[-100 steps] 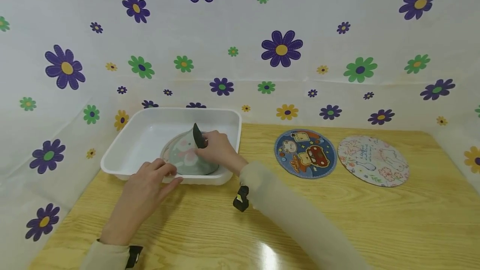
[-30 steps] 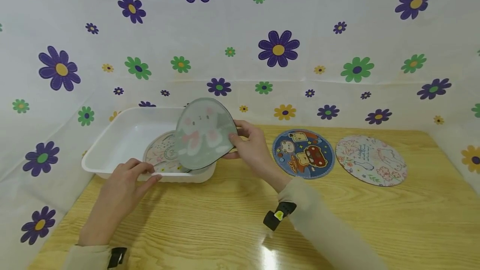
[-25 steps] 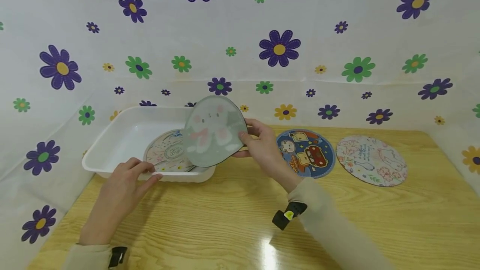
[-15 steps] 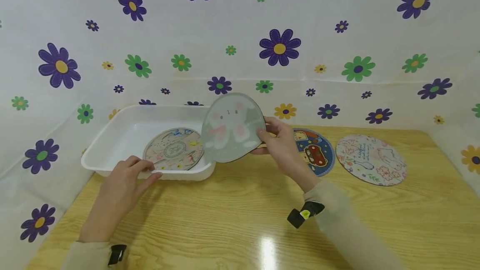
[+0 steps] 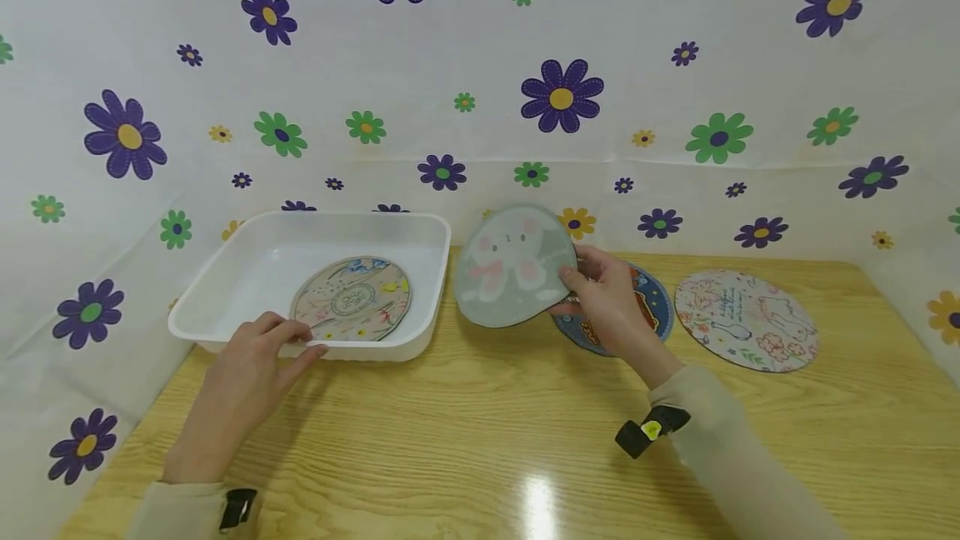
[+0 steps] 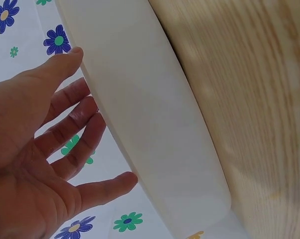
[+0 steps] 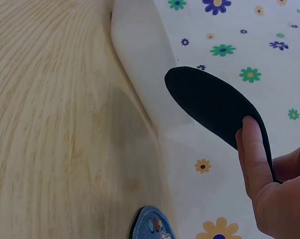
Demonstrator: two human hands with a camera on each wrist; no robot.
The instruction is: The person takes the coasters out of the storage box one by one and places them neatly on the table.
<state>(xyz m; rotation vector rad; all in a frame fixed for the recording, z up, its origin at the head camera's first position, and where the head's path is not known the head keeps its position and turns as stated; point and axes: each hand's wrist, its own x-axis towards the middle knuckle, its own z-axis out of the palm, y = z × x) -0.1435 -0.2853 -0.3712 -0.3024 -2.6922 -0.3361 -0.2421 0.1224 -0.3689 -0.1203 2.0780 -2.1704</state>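
Observation:
A round grey-green mat with a rabbit print (image 5: 513, 267) is pinched at its right edge by my right hand (image 5: 611, 302), held tilted above the table right of the white basin (image 5: 442, 290). In the right wrist view the mat's dark underside (image 7: 209, 99) faces the camera, my right hand (image 7: 279, 184) gripping its edge. My left hand (image 5: 247, 390) holds the basin's front rim between thumb and fingers; in the left wrist view the left hand (image 6: 50, 139) touches the rim of the basin (image 6: 140, 89). Inside the basin lies a round floral mat (image 5: 352, 300).
On the wooden table (image 5: 450, 457), a blue bear-print mat (image 5: 656, 294) lies partly hidden behind my right hand. Right of it lies a pale round mat with pink drawings (image 5: 746, 321). A flowered cloth (image 5: 480, 48) hangs behind the table.
The rabbit mat has come up out of the basin and moved right with my right hand, uncovering the floral mat. The basin has shifted slightly left, and my left hand remains at its rim.

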